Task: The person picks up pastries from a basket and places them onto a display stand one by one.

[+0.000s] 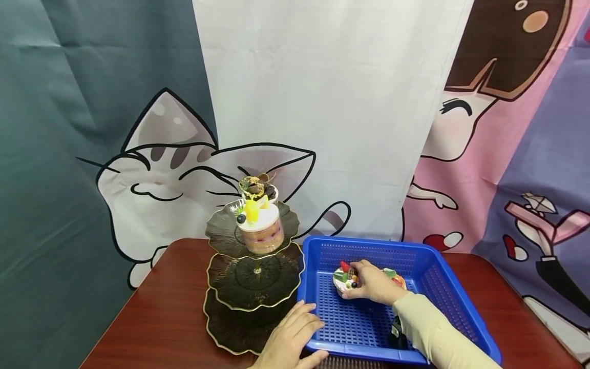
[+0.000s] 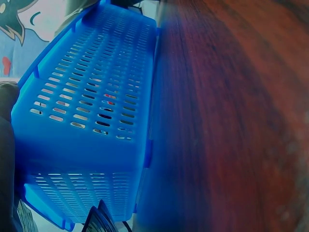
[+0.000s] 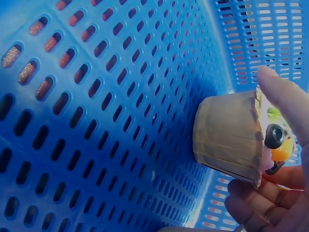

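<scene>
My right hand (image 1: 373, 283) reaches into the blue plastic basket (image 1: 318, 243) and grips a fruit-topped cupcake (image 1: 340, 285) near its top edge. In the right wrist view the cupcake's pleated brown paper cup (image 3: 227, 135) stands at the basket floor, thumb on one side and fingers on the other. A second fruit-topped cake (image 1: 398, 279) sits in the basket, partly behind that hand. My left hand (image 1: 290, 338) lies with fingers extended at the basket's near left corner, beside the tiered stand (image 1: 230, 282).
On the stand's top tier are a layered cake (image 1: 262, 238) with yellow fruit and, behind it, a chocolate-decorated cake (image 1: 272, 192). Stand and basket are side by side on the reddish wooden table (image 1: 152, 318). A printed cartoon curtain (image 1: 322, 77) hangs behind.
</scene>
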### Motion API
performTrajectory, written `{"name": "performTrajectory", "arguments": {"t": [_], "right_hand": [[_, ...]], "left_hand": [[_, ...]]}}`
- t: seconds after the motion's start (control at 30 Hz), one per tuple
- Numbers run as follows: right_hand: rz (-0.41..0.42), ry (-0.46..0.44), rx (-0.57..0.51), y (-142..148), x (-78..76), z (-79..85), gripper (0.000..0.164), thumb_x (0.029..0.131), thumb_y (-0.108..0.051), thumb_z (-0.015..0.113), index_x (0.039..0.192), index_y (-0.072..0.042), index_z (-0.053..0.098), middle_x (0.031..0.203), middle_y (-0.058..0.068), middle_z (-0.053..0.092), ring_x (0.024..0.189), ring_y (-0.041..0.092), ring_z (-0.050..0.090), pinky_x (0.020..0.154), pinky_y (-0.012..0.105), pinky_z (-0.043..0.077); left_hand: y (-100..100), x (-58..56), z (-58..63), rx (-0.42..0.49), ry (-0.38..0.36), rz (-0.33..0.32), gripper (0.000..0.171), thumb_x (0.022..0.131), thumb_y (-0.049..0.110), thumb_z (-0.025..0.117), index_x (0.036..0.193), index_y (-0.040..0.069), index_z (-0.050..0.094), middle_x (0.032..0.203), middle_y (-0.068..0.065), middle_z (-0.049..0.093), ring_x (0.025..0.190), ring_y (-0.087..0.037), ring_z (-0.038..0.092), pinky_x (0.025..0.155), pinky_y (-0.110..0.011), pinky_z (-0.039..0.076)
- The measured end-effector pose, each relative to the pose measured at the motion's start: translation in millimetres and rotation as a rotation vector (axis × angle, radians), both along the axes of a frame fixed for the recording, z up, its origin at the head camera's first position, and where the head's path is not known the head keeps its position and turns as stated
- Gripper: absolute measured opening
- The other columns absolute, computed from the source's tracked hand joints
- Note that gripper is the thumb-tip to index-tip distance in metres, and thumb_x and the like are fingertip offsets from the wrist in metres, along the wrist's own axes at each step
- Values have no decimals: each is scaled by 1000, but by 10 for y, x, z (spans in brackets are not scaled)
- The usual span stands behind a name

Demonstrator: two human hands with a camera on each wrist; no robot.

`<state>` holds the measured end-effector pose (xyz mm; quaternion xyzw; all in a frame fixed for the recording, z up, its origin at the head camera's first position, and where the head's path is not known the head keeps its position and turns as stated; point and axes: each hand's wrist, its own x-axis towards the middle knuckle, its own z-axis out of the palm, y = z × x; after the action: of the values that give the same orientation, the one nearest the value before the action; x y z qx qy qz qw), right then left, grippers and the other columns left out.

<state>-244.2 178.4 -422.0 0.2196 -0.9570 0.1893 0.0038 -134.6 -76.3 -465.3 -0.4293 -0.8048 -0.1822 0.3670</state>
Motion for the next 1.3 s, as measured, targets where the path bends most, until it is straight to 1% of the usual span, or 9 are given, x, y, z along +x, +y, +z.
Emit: {"name": "performTrajectory", "arguments": {"t": [0.1,0.2,0.47,0.6,0.73,0.9,1.1,1.3], "right_hand": [[2,12,10,-8,-14,-17,83,66,-45,83,124,8,55,96,5,58,78,11,49,68,30,47],[-7,19,18,-18,-26,-29,82,66,-44,84,123,7,56,97,5,59,78,11,50,69,31,48],[-30,35,16,-40,-38,-36,77,64,-42,85,119,5,58,93,4,59,79,12,51,71,34,49],[-44,30,1,-41,-35,-39,75,64,-42,85,117,4,59,91,3,58,77,12,51,70,33,49],[-61,11,-21,-36,-27,-38,73,63,-41,86,115,2,59,87,0,56,72,10,49,65,28,45],[-63,11,-33,-30,-24,-29,71,63,-41,86,114,1,59,85,-1,55,69,8,48,62,25,43],[-71,5,-38,-27,-18,-28,66,64,-39,86,110,-1,59,84,0,54,67,8,48,60,24,43],[-64,23,-42,-17,-9,-33,65,64,-37,86,110,-1,60,86,0,56,68,7,49,61,25,44]], "left_hand": [[-4,11,-1,0,-30,13,36,89,47,61,105,15,66,105,6,66,122,-16,54,120,-26,19],[-6,15,-4,2,-35,20,37,89,48,61,105,15,66,105,6,66,122,-15,54,121,-25,19],[-10,-6,1,8,18,5,34,88,44,64,106,15,65,104,5,65,120,-18,56,119,-28,22],[-10,-6,2,7,13,1,34,89,44,63,105,14,66,105,5,66,120,-18,56,120,-28,20],[-8,-3,-1,2,13,1,35,89,44,62,105,14,66,105,5,66,121,-17,55,120,-28,21],[-9,5,1,-1,3,6,35,88,45,63,106,15,66,105,6,66,121,-16,55,120,-28,21],[-3,-3,4,-1,27,-6,34,88,44,64,105,14,66,104,5,66,120,-17,55,120,-29,22],[2,-7,-1,-1,39,-11,34,87,44,65,105,15,66,103,5,66,120,-17,55,118,-30,25]]}}
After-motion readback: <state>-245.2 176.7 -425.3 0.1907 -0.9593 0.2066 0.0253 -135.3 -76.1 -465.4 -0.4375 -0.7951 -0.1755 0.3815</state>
